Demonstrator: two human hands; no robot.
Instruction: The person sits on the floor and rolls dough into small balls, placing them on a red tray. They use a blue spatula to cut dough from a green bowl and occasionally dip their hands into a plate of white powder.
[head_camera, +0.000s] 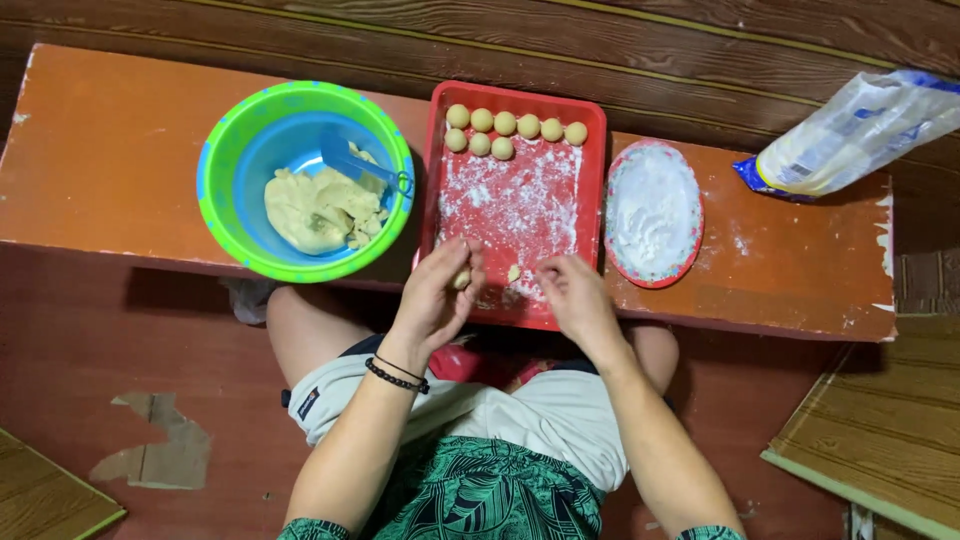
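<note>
A small piece of dough was held pinched in the fingers of the left hand, just over the near edge of the red tray. The right hand was kept open and empty over the same edge, with a second small piece lying on the floured tray between the two hands. The dough was judged to be soft, light and a little sticky, so it is best taken gently by the fingertips. Finished balls were lined up at the far end of the tray. Left of the tray a green bowl with dough was seen, right of it a plate of flour.
</note>
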